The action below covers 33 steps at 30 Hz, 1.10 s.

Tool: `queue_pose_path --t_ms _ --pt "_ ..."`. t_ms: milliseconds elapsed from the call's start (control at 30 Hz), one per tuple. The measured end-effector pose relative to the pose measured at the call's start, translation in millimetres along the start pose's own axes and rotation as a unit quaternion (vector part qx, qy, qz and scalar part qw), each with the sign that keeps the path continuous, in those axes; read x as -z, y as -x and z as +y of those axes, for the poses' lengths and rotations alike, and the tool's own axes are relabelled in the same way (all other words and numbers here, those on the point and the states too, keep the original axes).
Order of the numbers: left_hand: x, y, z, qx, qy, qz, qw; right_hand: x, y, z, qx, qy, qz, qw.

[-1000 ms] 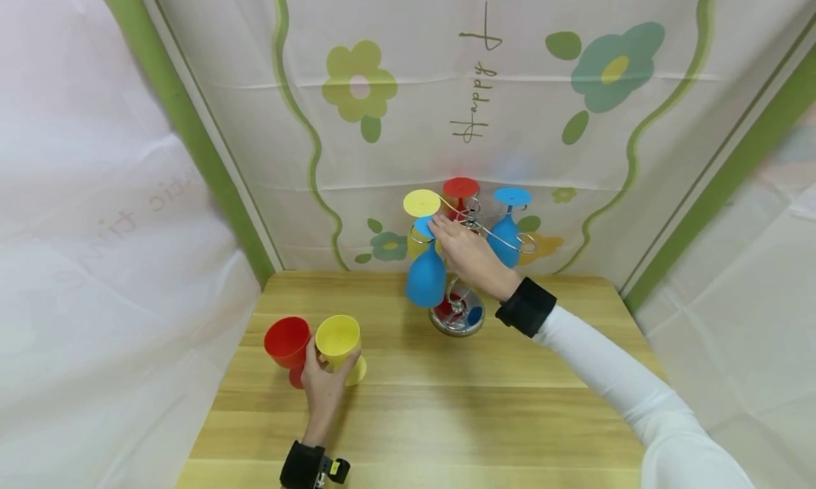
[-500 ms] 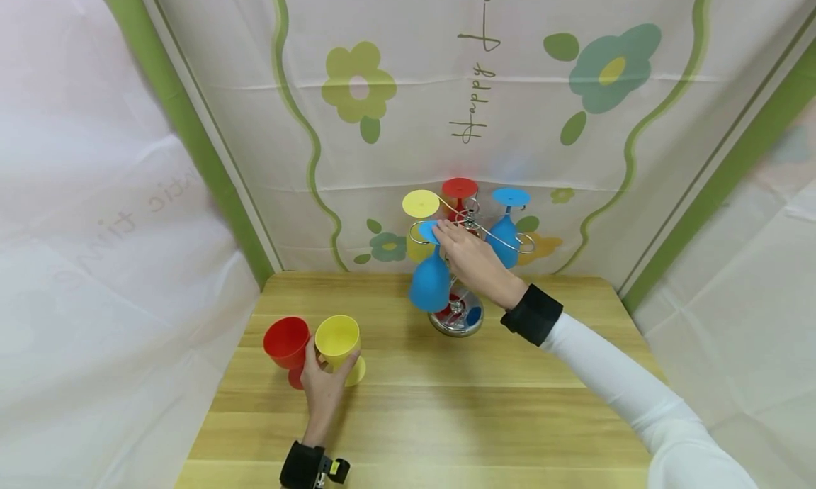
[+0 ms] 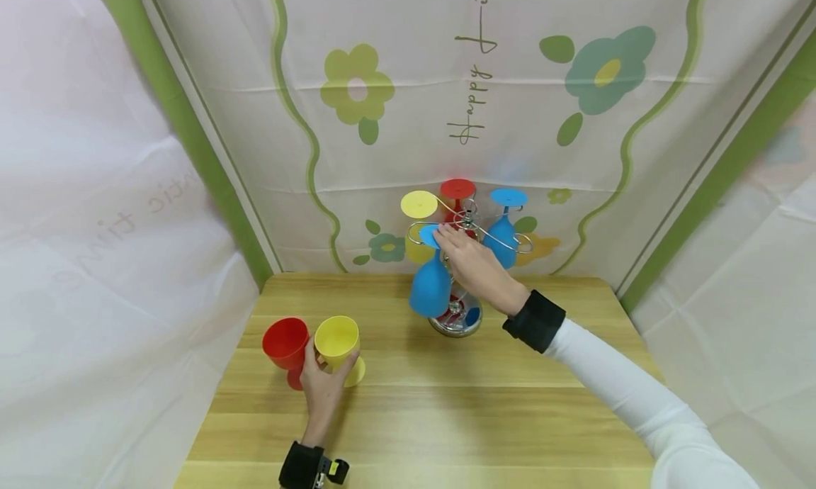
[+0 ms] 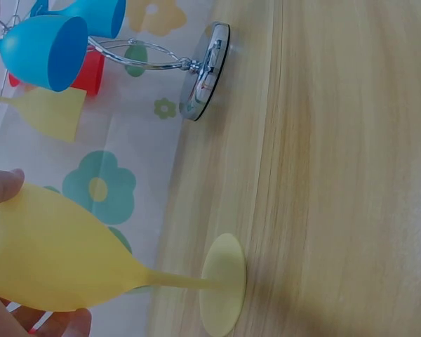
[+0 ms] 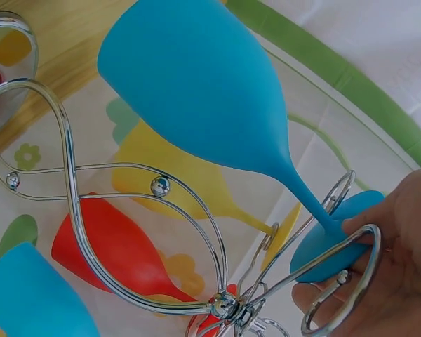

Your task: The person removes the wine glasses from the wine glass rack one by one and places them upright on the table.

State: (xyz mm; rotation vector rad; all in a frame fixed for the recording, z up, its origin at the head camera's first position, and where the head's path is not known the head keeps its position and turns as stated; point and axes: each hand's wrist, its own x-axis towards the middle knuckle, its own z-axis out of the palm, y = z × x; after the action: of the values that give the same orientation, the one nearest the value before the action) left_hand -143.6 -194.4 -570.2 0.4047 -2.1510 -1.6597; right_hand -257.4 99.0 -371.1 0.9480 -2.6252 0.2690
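Note:
My right hand [image 3: 474,266] pinches the round foot of a blue goblet [image 3: 430,288], which hangs upside down at the chrome goblet rack [image 5: 71,161]. In the right wrist view, the goblet's stem lies beside the rack's open wire loop; whether the rack bears its weight I cannot tell. On the table, my left hand [image 3: 323,390] holds an upright yellow goblet [image 4: 49,246] round its bowl, thumb on one side and fingers on the other. Left of that hand stands an upright red goblet [image 3: 285,341], close to the fingers.
A yellow goblet [image 3: 418,204], a red goblet [image 3: 457,188] and another blue goblet [image 3: 501,239] hang upside down from the rack. Its round chrome base [image 3: 455,326] stands near the back of the wooden table [image 3: 510,418]. Behind rises a printed cloth wall [image 3: 408,149].
My right hand and the blue goblet have shifted slightly right and nearer to me. The left hand and the goblets beside it have stayed in place.

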Motion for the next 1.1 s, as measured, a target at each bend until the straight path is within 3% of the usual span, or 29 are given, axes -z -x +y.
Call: queue_pose_path --t_ms 467,1100 --pt "-0.5 1.1 0.7 -0.005 0.002 -0.007 1.0000 2 12.4 -4 -0.001 0.006 -0.004 1.0000" --pt "-0.3 5.1 -0.4 -0.005 -0.009 0.004 0.9999 3 28.2 -12 0.025 -0.015 0.027 0.9992"
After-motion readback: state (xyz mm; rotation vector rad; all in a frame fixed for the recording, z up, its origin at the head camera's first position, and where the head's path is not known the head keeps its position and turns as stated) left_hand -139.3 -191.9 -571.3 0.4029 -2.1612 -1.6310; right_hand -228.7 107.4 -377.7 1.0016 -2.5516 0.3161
